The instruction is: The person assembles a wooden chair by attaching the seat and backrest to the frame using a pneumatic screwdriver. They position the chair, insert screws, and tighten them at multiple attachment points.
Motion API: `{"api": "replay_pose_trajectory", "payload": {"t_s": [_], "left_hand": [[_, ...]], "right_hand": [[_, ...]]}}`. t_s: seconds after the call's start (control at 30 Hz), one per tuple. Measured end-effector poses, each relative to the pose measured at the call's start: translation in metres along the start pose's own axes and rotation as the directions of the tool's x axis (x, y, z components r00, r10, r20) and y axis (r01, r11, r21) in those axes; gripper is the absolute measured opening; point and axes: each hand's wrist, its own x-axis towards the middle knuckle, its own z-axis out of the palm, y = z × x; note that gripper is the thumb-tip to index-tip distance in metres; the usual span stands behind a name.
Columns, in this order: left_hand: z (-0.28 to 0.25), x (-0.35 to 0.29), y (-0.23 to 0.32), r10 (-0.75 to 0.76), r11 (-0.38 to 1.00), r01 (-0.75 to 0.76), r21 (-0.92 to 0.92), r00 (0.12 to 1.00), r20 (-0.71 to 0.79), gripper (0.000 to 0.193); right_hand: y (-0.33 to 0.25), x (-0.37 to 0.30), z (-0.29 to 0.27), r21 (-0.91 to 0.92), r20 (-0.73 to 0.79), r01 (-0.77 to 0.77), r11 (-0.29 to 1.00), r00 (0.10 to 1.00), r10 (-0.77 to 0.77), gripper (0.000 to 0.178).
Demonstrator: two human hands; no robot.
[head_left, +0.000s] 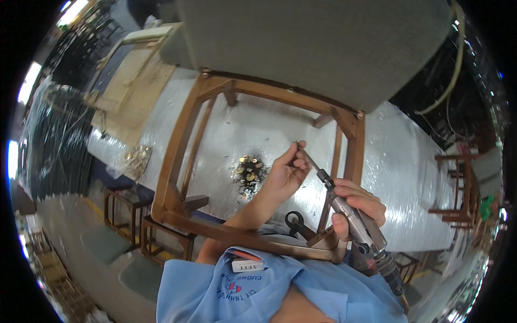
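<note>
My right hand [358,207] is wrapped around a silver air screwdriver [355,226], which slants up to the left with a long driver bit [312,162]. The fingers of my left hand [285,175] pinch the far tip of that bit; whether a small screw is there too is hidden. Both hands are over the opening of a brown wooden chair frame [180,140], which lies on the table with its grey upholstered panel [312,48] at the far side. Left of my left hand, inside the frame, lies a pile of gold-coloured and black small hardware [250,172].
Shiny plastic film covers the table [404,177]. At the left sit a bag of small parts [137,160] and wooden panels [126,89]. Stools [121,215] stand at the lower left, and another brown chair [463,188] is at the right. A pale hose [455,81] hangs at the upper right.
</note>
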Motion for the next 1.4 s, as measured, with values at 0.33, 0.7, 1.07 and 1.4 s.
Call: {"api": "replay_pose_trajectory", "payload": {"t_s": [0.33, 0.7, 1.07, 1.4], "left_hand": [[-0.001, 0.007, 0.009, 0.094, 0.992, -0.093, 0.088, 0.996, -0.001, 0.027], [0.003, 0.007, 0.009, 0.04, 0.999, -0.037, -0.031, 0.992, 0.12, 0.023], [0.017, -0.005, 0.008, 0.117, 0.992, -0.117, 0.04, 0.993, 0.01, 0.029], [0.018, -0.026, 0.005, 0.158, 0.919, -0.086, 0.384, 0.974, -0.161, 0.033]], "right_hand": [[-0.004, -0.005, 0.012, 0.023, -0.067, -0.025, 0.999, 0.997, 0.026, 0.038], [0.006, -0.01, 0.0, -0.049, 0.05, -0.014, 0.999, 0.999, 0.017, 0.039], [0.002, 0.005, 0.007, -0.075, 0.077, 0.145, 0.987, 0.987, -0.139, 0.042], [-0.03, 0.02, -0.022, -0.14, 0.078, 0.146, 0.979, 0.988, -0.136, 0.044]]}}
